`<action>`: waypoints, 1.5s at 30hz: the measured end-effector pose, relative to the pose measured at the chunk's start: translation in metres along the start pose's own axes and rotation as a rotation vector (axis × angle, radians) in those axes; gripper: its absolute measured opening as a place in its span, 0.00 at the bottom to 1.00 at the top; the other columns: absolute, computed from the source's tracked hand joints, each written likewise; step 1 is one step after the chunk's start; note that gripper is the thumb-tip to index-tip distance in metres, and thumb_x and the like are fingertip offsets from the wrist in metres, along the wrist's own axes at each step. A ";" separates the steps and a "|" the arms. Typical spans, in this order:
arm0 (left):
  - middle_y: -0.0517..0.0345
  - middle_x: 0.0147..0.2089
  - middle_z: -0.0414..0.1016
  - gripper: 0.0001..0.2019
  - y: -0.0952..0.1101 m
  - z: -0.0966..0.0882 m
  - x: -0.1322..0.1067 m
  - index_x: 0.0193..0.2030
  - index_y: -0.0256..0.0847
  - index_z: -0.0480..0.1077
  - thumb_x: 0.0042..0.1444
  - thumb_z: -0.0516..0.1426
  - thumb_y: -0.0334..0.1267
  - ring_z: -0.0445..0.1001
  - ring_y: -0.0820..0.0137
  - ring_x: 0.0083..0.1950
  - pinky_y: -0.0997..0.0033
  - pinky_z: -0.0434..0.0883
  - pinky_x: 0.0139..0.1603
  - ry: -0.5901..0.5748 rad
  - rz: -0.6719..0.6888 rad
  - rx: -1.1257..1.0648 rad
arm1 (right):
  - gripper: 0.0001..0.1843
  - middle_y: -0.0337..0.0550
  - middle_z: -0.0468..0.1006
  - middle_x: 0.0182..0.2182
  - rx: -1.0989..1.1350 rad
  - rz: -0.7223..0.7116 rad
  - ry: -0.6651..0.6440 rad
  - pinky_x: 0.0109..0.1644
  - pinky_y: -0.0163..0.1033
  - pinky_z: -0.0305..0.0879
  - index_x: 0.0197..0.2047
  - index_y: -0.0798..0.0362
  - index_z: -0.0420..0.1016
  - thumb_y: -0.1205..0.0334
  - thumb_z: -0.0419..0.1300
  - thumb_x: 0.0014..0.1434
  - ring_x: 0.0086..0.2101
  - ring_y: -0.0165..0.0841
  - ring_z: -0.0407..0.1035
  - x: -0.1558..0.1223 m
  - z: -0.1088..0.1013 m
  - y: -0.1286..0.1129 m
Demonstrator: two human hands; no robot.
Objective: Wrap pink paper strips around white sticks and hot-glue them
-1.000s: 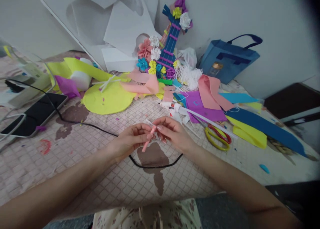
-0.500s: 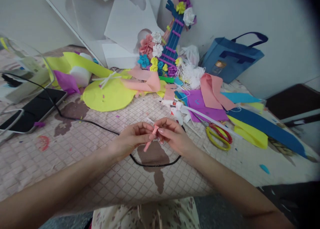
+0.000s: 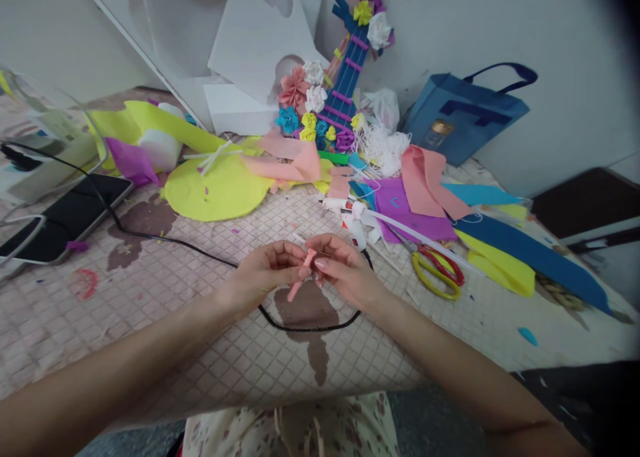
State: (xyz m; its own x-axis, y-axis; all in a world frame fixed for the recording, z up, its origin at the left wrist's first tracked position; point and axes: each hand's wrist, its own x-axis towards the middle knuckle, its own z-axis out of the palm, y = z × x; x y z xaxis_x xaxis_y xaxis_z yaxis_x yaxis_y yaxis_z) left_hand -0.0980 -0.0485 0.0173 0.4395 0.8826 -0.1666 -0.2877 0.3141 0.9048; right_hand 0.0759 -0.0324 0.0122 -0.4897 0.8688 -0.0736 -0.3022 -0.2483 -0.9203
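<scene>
Between my two hands, over the middle of the table point(image 3: 210, 350), is a small pink crepe paper strip point(image 3: 296, 290). My left hand point(image 3: 273, 267) pinches it between thumb and fingers, and its lower end hangs down to the left. My right hand point(image 3: 340, 267) is closed on the strip's upper end, fingertips close to the left ones. A white glue gun point(image 3: 354, 214) lies just beyond my right hand, a clear glue stick trailing from it. Scissors point(image 3: 437, 274) with red and yellow handles rest to the right.
A black cord point(image 3: 160, 237) crosses the table under my hands. Yellow paper point(image 3: 215, 190), purple paper point(image 3: 405, 210) and a pink sheet point(image 3: 425, 184) lie beyond. Behind stand a flower-decorated blue paper guitar point(image 3: 346, 77) and a blue bag point(image 3: 465, 117). A phone point(image 3: 70, 217) lies left.
Both hands stay almost in place with the pink strip between them. The right fingertips have shifted very slightly; the table things are unmoved.
</scene>
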 end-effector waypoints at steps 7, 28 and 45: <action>0.51 0.34 0.77 0.13 -0.004 -0.004 0.001 0.40 0.34 0.68 0.49 0.65 0.35 0.77 0.67 0.37 0.77 0.69 0.28 0.005 -0.002 0.052 | 0.08 0.36 0.73 0.28 -0.031 -0.004 0.013 0.25 0.29 0.63 0.35 0.52 0.72 0.60 0.65 0.52 0.24 0.23 0.65 0.001 -0.003 0.005; 0.55 0.34 0.76 0.12 0.000 -0.003 -0.001 0.37 0.35 0.68 0.48 0.65 0.33 0.76 0.69 0.37 0.73 0.71 0.36 -0.049 -0.019 -0.040 | 0.16 0.35 0.71 0.30 0.056 0.050 -0.087 0.25 0.30 0.65 0.42 0.49 0.71 0.56 0.67 0.51 0.25 0.24 0.65 0.001 -0.005 0.004; 0.57 0.33 0.76 0.13 0.002 -0.002 -0.003 0.34 0.33 0.67 0.44 0.66 0.29 0.75 0.72 0.35 0.75 0.71 0.35 -0.026 0.022 0.059 | 0.13 0.35 0.73 0.27 0.033 0.006 -0.140 0.29 0.30 0.65 0.35 0.52 0.72 0.54 0.67 0.51 0.25 0.24 0.67 0.002 -0.010 0.002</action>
State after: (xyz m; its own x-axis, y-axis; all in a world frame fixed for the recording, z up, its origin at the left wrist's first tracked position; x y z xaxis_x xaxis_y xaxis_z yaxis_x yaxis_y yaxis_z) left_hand -0.1015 -0.0495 0.0190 0.4561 0.8794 -0.1366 -0.2473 0.2727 0.9298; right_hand 0.0826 -0.0273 0.0065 -0.6005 0.7993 -0.0228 -0.3244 -0.2695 -0.9067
